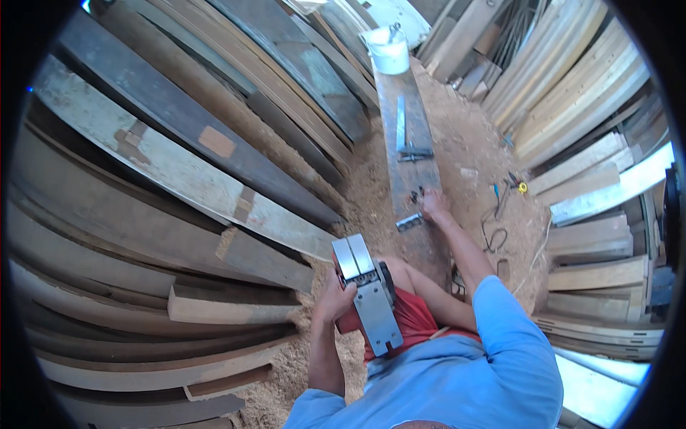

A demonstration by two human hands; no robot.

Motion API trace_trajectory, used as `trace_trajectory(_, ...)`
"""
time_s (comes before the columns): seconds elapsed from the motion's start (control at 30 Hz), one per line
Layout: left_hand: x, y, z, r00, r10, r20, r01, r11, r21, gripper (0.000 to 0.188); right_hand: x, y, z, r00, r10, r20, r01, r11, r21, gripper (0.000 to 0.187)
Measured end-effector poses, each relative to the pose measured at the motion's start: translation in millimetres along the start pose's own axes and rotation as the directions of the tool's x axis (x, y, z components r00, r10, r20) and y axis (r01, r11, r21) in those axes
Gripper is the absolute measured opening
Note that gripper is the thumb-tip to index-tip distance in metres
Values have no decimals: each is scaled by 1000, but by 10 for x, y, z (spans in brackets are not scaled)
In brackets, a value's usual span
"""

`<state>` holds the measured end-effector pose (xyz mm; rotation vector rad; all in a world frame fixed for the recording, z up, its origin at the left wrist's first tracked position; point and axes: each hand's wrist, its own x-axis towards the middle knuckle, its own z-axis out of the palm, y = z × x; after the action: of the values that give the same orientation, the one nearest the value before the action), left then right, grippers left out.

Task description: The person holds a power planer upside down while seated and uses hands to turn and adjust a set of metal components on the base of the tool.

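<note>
The left hand (334,297) curls around the side of a power planer (377,318), metal sole up; farther right, a white bucket (391,58) stands at the desk's (421,174) far end, something metallic showing at its top, the rest hidden. Rightmost, the right hand (433,206) bends its fingers at small dark pieces (415,196), grip unclear: seemingly a reaching step, the next move calling for a careful pinch.

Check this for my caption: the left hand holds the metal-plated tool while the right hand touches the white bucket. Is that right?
Not quite: the head view shows the right hand by the small dark pieces toward the near end of the board, away from the white bucket. The rest is right.
</note>
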<state>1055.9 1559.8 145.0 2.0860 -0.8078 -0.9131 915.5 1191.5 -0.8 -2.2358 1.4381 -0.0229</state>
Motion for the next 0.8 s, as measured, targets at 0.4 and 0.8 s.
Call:
trace_trajectory(0.4, -14, 32, 28, 1000, 8, -14, -8, 1000, -21, 62, -297, 403, 42, 980, 68, -186, 11, 920, 393, 28)
trace_trajectory(0.8, -493, 512, 196, 973, 232, -8, -215, 912, 348, 56, -2093, 600, -49, 984, 61, 169, -179, 386, 905, 14)
